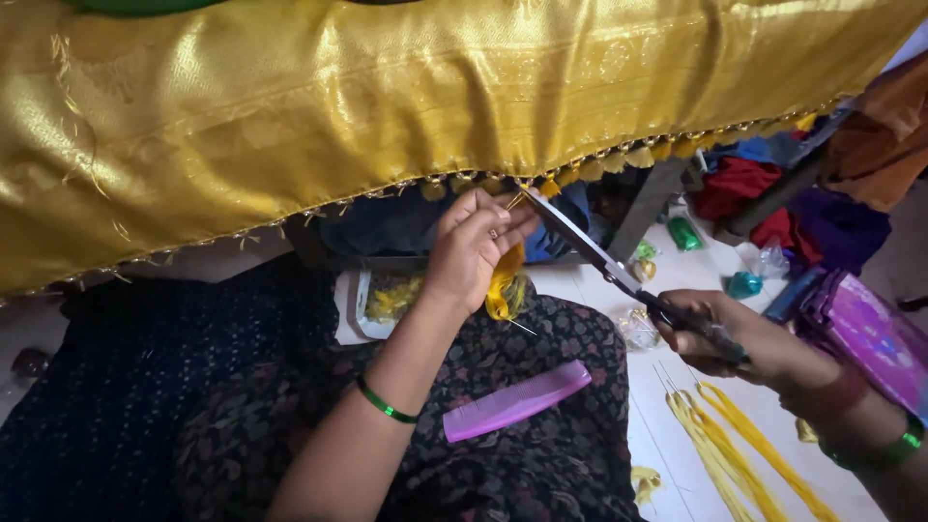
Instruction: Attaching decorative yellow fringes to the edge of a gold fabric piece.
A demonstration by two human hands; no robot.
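A gold cloth hangs across the top. Just under its tasselled hem, the left hand pinches a yellow tassel, fingers clamped together on it. Below the hem, a pink comb lies on the lap. Right of that, the right hand grips scissors, blades apart, tips at the hem. Yellow threads lie below this hand.

Single head-worn view, looking steeply down and forward from close range over the lap. Gold cloth fills the frame from 9 through 12 to 3 o'clock; floor at 3 to 5; lap at 6 to 8.
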